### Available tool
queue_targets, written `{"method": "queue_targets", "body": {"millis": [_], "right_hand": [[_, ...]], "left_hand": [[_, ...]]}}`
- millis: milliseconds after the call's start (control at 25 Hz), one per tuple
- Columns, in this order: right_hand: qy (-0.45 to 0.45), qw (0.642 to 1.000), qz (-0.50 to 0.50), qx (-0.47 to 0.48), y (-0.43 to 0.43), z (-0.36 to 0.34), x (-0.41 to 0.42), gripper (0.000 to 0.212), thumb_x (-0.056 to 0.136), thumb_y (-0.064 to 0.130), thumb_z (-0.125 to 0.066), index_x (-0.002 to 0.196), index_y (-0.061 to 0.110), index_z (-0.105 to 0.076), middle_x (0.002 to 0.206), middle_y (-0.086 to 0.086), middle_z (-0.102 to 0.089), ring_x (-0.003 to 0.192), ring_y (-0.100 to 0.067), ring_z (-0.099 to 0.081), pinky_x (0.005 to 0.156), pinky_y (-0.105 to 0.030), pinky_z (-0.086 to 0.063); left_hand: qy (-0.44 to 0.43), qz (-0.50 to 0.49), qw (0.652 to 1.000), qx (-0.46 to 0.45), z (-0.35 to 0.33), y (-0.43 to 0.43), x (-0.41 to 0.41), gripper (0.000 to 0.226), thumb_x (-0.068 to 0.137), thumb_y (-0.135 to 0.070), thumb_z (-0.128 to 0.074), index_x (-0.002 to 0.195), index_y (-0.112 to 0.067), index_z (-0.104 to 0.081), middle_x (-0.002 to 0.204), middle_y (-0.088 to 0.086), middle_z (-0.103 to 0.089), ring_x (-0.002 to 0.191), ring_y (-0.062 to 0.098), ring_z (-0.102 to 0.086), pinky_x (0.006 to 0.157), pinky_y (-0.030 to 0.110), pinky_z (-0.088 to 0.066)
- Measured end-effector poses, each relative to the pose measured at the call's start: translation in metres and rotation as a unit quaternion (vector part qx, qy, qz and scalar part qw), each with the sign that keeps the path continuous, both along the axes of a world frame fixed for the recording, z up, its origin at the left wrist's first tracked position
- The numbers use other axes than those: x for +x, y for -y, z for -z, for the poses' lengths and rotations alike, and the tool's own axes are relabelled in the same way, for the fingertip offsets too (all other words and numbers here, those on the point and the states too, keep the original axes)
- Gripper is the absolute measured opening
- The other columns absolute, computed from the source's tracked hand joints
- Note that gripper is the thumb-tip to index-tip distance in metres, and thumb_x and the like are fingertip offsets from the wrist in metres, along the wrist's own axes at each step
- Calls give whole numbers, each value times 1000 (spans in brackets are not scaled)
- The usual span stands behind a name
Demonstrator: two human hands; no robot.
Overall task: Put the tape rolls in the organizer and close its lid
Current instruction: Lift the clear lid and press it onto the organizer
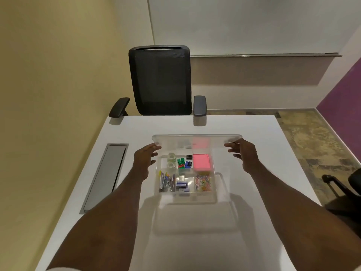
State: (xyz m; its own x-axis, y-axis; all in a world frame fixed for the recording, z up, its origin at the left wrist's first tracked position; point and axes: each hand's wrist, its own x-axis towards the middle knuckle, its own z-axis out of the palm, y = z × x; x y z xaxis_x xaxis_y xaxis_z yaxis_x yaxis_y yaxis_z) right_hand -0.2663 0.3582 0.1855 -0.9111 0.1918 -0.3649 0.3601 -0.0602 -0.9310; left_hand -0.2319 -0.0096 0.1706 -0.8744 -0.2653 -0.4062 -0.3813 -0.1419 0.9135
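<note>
A clear plastic organizer (214, 192) sits mid-table with its compartments exposed. Two clear tape rolls (171, 160) lie in its far-left compartment. The translucent lid (213, 142) hangs tilted above the organizer's far side. My left hand (145, 158) touches the lid's left corner with its fingertips. My right hand (244, 153) holds the lid's right corner. Both arms reach forward on either side of the organizer.
The organizer also holds a pink pad (202, 162), coloured clips, pens, a stapler and paper clips. A grey cable hatch (105, 177) is set into the white table (195, 241) on the left. A black office chair (161, 81) stands at the far edge; another chair (343, 190) is at right.
</note>
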Motion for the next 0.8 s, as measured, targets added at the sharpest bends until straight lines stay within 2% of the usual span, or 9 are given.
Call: {"method": "queue_targets", "body": {"millis": [80, 200, 320, 400, 480, 640, 720, 800], "right_hand": [[25, 999, -24, 1, 6, 1, -1, 34, 99, 44, -53, 107, 16, -70, 100, -6, -80, 84, -20, -70, 77, -35, -46], [38, 997, -48, 46, 16, 8, -1, 42, 96, 47, -62, 106, 8, -74, 101, -8, -77, 86, -23, -69, 75, -33, -49], [40, 993, -82, 79, 24, 21, 5, 32, 90, 29, -76, 101, 0, -69, 100, -18, -76, 78, -23, -65, 66, -29, -46], [68, 990, -93, 79, 30, 34, 9, 27, 88, 14, -78, 104, -2, -63, 100, -26, -75, 70, -24, -61, 61, -28, -43], [97, 989, -74, 83, 35, 48, 14, 27, 86, 4, -78, 106, -3, -61, 99, -28, -74, 72, -25, -59, 65, -31, -44], [76, 981, -49, 172, 45, 80, 19, 13, 85, -1, -75, 95, -9, -73, 87, -27, -73, 70, -28, -60, 71, -37, -51], [69, 975, -34, 209, 50, 93, 19, 15, 85, 2, -77, 95, -8, -75, 78, -20, -71, 66, -28, -61, 72, -37, -53], [76, 969, -12, 234, 54, 101, 16, 15, 84, 4, -79, 95, -6, -76, 78, -20, -72, 69, -29, -65, 78, -42, -57]], "left_hand": [[35, 23, 998, 44, 4, 20, -2, 24, 104, -35, -56, 108, -23, -76, 120, -3, -80, 112, 22, -66, 95, 40, -48], [60, 38, 997, 40, 15, 41, -4, 25, 103, -38, -61, 112, -21, -78, 116, -1, -78, 110, 22, -68, 98, 41, -49], [58, 36, 996, 55, 36, 51, -2, 18, 101, -17, -67, 115, -9, -75, 107, 5, -76, 107, 27, -67, 89, 35, -53], [68, 44, 995, 57, 49, 55, 1, 25, 100, -3, -66, 124, -2, -69, 104, 14, -75, 95, 28, -69, 83, 34, -54], [82, 34, 994, 58, 60, 56, 6, 33, 96, 4, -67, 129, -3, -63, 105, 23, -74, 86, 29, -68, 82, 37, -55], [75, 33, 996, -30, 87, 49, 10, 29, 91, 0, -77, 119, 6, -72, 101, 21, -75, 90, 31, -68, 84, 41, -57], [75, 6, 995, -68, 98, 42, 9, 26, 90, -3, -80, 115, 5, -77, 105, 21, -78, 93, 30, -70, 86, 43, -60], [85, -29, 991, -98, 106, 35, 7, 27, 89, -5, -82, 114, 5, -78, 107, 21, -79, 91, 30, -72, 92, 46, -62]]}}
